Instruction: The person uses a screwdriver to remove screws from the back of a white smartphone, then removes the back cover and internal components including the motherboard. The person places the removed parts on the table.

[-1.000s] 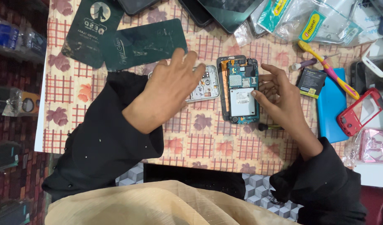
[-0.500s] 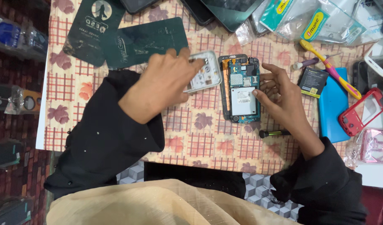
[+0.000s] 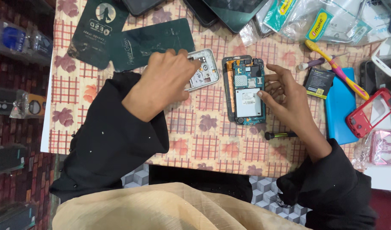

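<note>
The left hand grips the white phone frame at 9 o'clock of the opened phone, which the right hand touches with spread fingers.

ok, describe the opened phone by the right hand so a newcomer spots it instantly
Start at the patterned tablecloth and find its middle, between the two hands. The opened phone lies flat there, just left of the right hand, whose fingertips touch its edge. Unlike the white frame under the left hand, it shows a bare blue-green circuit board and a white label.
</note>
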